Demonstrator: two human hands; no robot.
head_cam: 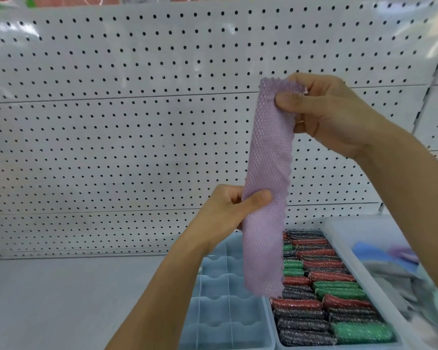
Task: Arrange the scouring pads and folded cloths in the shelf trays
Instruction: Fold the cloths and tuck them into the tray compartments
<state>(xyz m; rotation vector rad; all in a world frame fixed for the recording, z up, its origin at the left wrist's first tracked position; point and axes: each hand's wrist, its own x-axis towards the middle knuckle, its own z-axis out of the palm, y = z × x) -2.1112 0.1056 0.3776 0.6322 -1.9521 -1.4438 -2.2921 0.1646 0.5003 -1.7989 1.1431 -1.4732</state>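
A long lilac cloth (268, 168) with a dimpled weave and zigzag edges hangs upright, folded into a narrow strip. My right hand (324, 112) pinches its top end high in front of the pegboard. Lower down, my left hand (228, 210) grips the strip at its middle, thumb across the front. The cloth's bottom end dangles over the trays. Below sits a tray (274, 322) packed with rows of red, green and dark glittery scouring pads (339, 291). A pale blue divided tray (220, 306) lies to its left, its visible compartments bare.
A white bin (339, 231) at the right holds loose blue, grey and lilac cloths (390, 258). All trays stand on a grey shelf (74, 299). White pegboard (111, 122) forms the back wall.
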